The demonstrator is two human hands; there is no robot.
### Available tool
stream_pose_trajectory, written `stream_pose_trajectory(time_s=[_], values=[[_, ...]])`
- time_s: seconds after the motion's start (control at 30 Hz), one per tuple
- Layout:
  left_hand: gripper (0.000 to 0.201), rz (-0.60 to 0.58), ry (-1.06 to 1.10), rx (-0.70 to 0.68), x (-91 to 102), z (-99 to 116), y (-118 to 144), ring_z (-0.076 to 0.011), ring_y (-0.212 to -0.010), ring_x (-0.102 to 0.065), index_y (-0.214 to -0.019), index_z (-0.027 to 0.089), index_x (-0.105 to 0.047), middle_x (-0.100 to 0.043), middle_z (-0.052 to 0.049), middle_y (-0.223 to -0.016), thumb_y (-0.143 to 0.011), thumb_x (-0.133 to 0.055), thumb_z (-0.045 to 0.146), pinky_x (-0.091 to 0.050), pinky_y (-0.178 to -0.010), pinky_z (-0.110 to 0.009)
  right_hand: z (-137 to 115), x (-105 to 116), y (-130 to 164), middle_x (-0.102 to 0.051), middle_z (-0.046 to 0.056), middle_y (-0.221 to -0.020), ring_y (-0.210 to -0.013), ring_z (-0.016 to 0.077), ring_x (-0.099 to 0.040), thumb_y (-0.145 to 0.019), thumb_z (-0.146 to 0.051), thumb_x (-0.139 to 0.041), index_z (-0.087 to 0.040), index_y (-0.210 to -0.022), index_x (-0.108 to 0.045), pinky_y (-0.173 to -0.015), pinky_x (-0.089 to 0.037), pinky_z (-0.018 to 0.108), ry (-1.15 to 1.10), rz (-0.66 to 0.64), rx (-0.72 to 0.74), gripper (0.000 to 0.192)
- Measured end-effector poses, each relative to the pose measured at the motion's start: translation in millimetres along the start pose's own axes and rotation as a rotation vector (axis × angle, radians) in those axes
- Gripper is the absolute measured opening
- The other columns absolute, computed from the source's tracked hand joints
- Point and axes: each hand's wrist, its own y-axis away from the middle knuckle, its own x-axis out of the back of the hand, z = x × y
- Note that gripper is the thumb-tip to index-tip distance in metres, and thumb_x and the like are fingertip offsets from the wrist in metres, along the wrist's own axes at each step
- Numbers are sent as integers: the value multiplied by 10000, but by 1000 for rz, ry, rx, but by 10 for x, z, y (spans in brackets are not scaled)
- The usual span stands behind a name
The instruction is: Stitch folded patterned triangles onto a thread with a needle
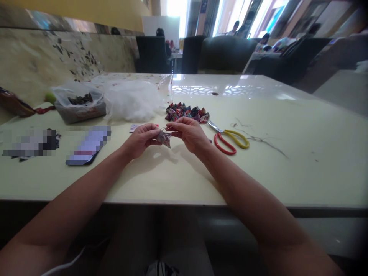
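Two items mid-left of frame, a phone (pixel 88 147) and papers (pixel 30 142), are pixelated, unreadable. Brown bag (pixel 14 104) cut off by left edge. Fabric piece (pixel 165 138) partly hidden btwn fingers; pattern too small to tell. Background people top center blurred.

Restaurant or café hall: glossy counter (pixel 258 115), dark booth seats (pixel 224 53), other tables with seated people (pixel 234 27), big windows (pixel 230 15).
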Motion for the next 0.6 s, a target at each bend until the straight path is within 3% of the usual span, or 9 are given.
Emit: stream_pose_trajectory(time_s=[0.13,0.27,0.4,0.5,0.6], values=[[332,30,-200,-35,3,-4,17,-190,-805,-734,-856,170,-656,-727,-58,-928,-771,-858,419,-579,-530,-240,-91,24,-4,-721,1,-752,-751,142,-723,-810,-190,-757,-215,-754,-511,-696,-581,275,-19,88,47,253],[308,72,-338,-115,24,-14,-4,-203,-792,-729,-870,177,-623,-672,-40,-838,-813,-815,410,-577,-490,-247,-154,48,-4,-609,-68,-633,-549,94,-596,-945,-264,-669,-247,-857,-465,-541,-504,224,52,112,101,223],[244,83,-426,-212,21,-9,-18,-152,-634,-672,-853,169,-624,-666,-30,-762,-845,-785,352,-521,-449,-230,-150,-11,42,-554,-80,-580,-428,71,-449,-998,-215,-588,-248,-847,-468,-399,-345,194,256,11,-8,195],[220,48,-466,-273,-3,5,-6,-105,-528,-593,-831,159,-646,-662,-15,-703,-848,-786,328,-490,-454,-225,-94,-75,88,-447,-101,-514,-410,63,-362,-963,-176,-633,-227,-827,-554,-371,-304,187,408,-102,-77,165],[225,20,-478,-296,-24,18,12,-94,-501,-563,-812,152,-661,-652,-7,-656,-850,-788,334,-478,-474,-227,-26,-105,104,-550,-65,-563,-444,48,-393,-888,-158,-725,-185,-771,-623,-382,-315,179,492,-204,-84,157]])
